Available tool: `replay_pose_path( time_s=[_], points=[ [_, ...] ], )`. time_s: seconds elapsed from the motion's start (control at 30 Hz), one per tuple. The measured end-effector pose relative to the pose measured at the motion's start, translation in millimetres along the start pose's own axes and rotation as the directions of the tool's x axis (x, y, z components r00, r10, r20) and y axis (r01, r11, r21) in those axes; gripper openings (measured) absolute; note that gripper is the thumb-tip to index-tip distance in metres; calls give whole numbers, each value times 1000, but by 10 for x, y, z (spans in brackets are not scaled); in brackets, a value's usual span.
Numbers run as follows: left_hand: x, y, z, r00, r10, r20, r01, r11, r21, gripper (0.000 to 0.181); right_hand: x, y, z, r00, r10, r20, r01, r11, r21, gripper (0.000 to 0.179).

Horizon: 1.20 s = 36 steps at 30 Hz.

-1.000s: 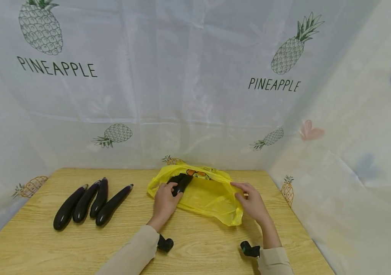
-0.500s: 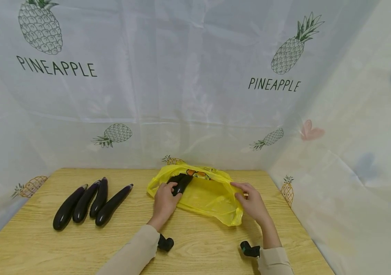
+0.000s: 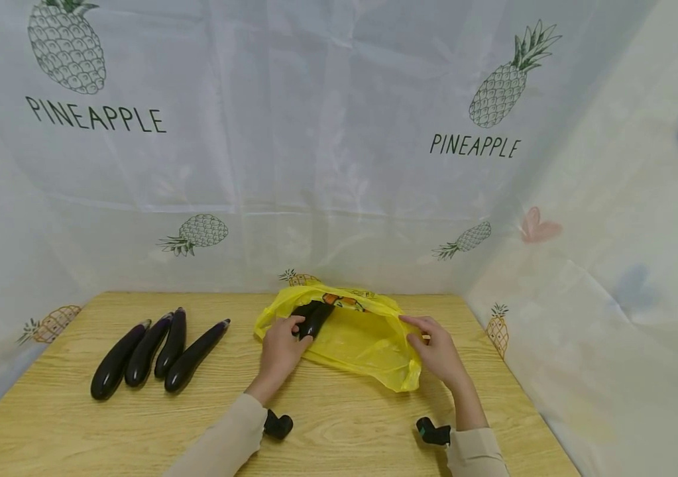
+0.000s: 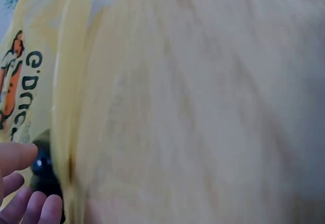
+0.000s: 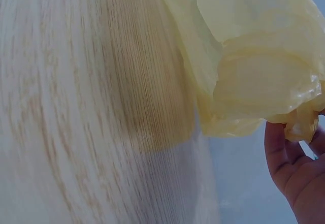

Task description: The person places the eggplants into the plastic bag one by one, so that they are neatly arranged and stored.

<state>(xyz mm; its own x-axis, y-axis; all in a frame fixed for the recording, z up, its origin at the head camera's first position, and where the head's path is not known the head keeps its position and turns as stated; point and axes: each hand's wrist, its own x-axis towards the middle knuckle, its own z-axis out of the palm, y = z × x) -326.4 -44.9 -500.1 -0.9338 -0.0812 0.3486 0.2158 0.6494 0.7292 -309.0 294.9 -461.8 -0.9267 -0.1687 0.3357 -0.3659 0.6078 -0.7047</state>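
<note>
A yellow plastic bag (image 3: 353, 338) lies on its side with its mouth held apart toward me. Inside its left part are dark eggplants (image 3: 317, 322), apparently two side by side; their far ends are hidden. My left hand (image 3: 280, 350) is at the left of the mouth, beside the near end of an eggplant. In the left wrist view, a gap shows between the thumb (image 4: 18, 157) and the loosely bent fingers, with the rounded eggplant end (image 4: 43, 167) just beyond. My right hand (image 3: 436, 351) pinches the bag's right rim, and gathered plastic (image 5: 302, 125) shows between its fingers.
Several eggplants (image 3: 113, 361) lie in a loose group on the left of the wooden table (image 3: 339, 430). A pineapple-print sheet (image 3: 339, 165) hangs close behind the table and along its sides. A small black device (image 3: 432, 432) is worn on each wrist.
My left hand has drawn back slightly to the left, its fingers coming away from the eggplant, which stays in the bag. The right hand and bag rim have hardly moved.
</note>
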Motion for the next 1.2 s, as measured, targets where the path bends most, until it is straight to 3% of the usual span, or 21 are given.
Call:
replay_pose_path(
  time_s=[0.4, 0.67, 1.0, 1.2],
  points=[
    [33, -14, -398, 999, 23, 23, -24, 998, 50, 47, -8, 0, -27, 1000, -3, -7, 3, 1000, -4, 44],
    [18, -54, -736, 999, 49, 16, -50, 990, 134, 51, -10, 22, -32, 1000, 2, -10, -2, 1000, -11, 44],
    [-150, -232, -1268, 998, 63, 6, -64, 983, 172, 53, 2, 14, -28, 1000, 2, -14, -2, 1000, -1, 44],
    [-259, -372, -1529, 994, 95, -44, -84, 973, 216, 54, 4, 33, -7, 1000, -1, -9, 1, 1000, -3, 44]
  ],
)
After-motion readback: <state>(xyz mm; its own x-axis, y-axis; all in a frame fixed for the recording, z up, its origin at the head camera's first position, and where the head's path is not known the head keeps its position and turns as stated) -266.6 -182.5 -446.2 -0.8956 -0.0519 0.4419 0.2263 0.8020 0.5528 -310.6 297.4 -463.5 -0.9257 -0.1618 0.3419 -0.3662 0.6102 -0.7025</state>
